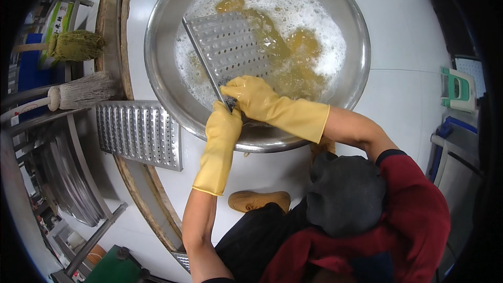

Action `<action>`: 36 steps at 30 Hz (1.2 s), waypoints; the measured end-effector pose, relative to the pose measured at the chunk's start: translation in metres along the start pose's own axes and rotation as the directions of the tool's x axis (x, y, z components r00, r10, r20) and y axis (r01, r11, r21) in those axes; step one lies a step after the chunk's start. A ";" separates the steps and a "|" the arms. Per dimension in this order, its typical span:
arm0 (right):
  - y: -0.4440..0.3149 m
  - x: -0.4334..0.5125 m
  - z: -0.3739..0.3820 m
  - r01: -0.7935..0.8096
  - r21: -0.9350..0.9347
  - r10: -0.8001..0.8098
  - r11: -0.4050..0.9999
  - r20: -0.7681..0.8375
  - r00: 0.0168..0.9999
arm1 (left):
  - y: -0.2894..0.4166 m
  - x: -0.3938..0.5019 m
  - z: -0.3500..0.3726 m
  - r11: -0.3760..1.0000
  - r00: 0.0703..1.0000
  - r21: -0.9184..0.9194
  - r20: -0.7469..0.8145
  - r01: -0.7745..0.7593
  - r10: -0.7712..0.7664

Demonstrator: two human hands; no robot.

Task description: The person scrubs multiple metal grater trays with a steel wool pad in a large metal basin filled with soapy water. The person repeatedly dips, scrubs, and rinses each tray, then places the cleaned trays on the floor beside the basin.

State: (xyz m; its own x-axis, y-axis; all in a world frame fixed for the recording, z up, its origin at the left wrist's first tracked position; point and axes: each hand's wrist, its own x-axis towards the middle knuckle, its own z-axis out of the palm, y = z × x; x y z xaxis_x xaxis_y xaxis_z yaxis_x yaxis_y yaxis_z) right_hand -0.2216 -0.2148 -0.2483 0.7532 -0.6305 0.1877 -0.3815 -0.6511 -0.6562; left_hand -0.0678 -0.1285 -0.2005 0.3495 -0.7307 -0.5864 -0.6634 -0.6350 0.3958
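My right hand [255, 96], in a yellow rubber glove, grips a grey wire scouring pad [230, 102] and presses it on a perforated metal plate [232, 43] near its left edge. The gloved fingers hide much of the pad. My left hand [224, 124], gloved the same way, holds the near end of the plate's raised edge. Tilted, the plate stands partly in foamy, yellowish water [298, 53] inside a large round metal basin [357, 55]. Its lower right side disappears under the water.
Another perforated metal plate [139, 133] leans beside the basin, across a wood-edged floor channel [135, 188]. Two mop heads, one greenish [76, 45] and one grey [84, 91], jut in from the left near metal racking [88, 165]. A green-and-white plastic stool [459, 89] stands at right.
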 end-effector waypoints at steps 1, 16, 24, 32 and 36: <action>0.007 0.001 -0.002 0.041 -0.023 -0.041 0.999 -0.014 0.999 | 0.001 -0.001 0.000 1.000 1.000 -0.001 0.004 0.003 -0.003; 0.018 -0.025 -0.025 -0.018 -0.098 0.018 0.995 0.004 1.000 | 0.024 -0.021 -0.018 0.985 0.995 -0.163 0.098 0.051 -0.035; 0.057 0.001 -0.057 -0.377 -0.315 0.434 0.871 0.132 0.891 | 0.027 -0.024 0.000 0.989 0.999 -0.146 -0.022 -0.026 0.023; 0.001 -0.013 -0.009 0.064 -0.035 -0.067 0.997 -0.086 0.994 | 0.029 -0.033 -0.004 0.961 1.000 -0.275 -0.008 0.010 -0.012; 0.079 0.036 -0.027 0.070 -0.126 -0.091 0.990 -0.173 0.981 | 0.026 -0.032 0.002 0.947 1.000 -0.321 -0.007 -0.015 0.014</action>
State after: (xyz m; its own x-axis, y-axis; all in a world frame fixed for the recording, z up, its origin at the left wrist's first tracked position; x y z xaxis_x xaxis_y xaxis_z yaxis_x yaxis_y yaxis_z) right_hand -0.2389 -0.3001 -0.2739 0.6804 -0.6322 0.3707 -0.3924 -0.7414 -0.5443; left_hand -0.0974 -0.1211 -0.1735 0.3447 -0.7411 -0.5762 -0.4214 -0.6706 0.6105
